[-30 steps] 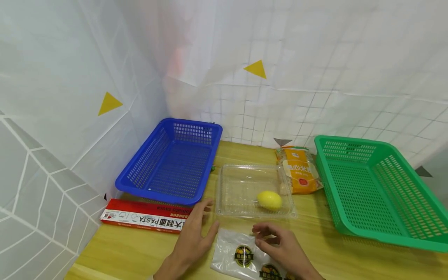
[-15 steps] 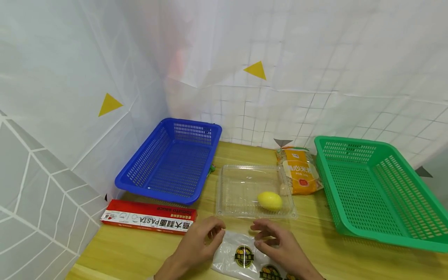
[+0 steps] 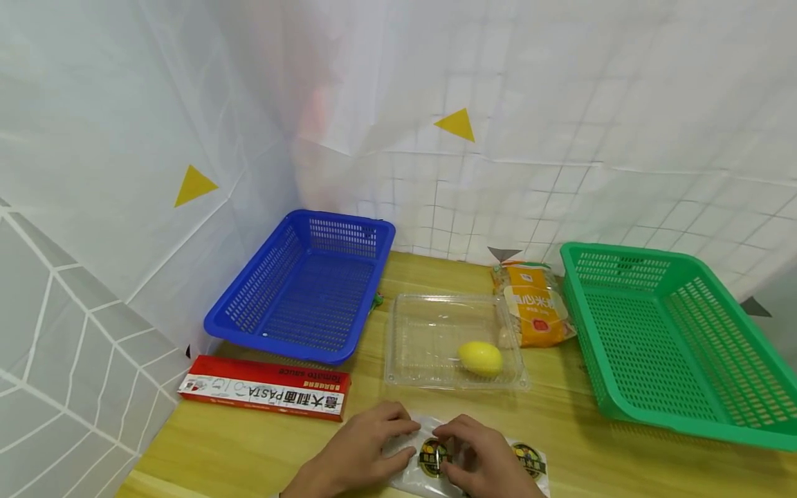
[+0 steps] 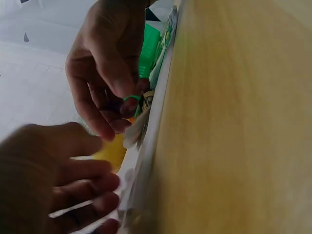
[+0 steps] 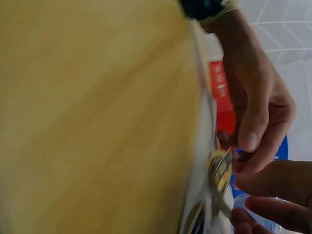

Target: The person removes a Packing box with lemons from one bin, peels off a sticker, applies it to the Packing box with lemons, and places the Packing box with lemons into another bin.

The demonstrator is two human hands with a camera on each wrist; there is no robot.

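Observation:
A clear plastic bag (image 3: 434,458) with round printed fruit labels lies flat on the wooden table at the front middle. My right hand (image 3: 486,460) pinches a small raised fold of it between thumb and fingers; this fold (image 5: 220,170) with a label stands up in the right wrist view. My left hand (image 3: 373,446) reaches over the bag's left part, fingers loosely bent and apart, tips close to the plastic. In the left wrist view the left hand (image 4: 58,170) is blurred, with gaps between its fingers. The right hand covers the bag's middle in the head view.
Behind the bag sits a clear plastic container (image 3: 429,339) with a lemon (image 3: 480,358). A blue basket (image 3: 299,349) and a red pasta box (image 3: 264,387) stand left. To the right are an orange food packet (image 3: 535,311) and a green basket (image 3: 629,408).
My left hand has come away from the pasta box, down and right onto the bag. My right hand has shifted left and lower and taken hold of the plastic, raising a fold.

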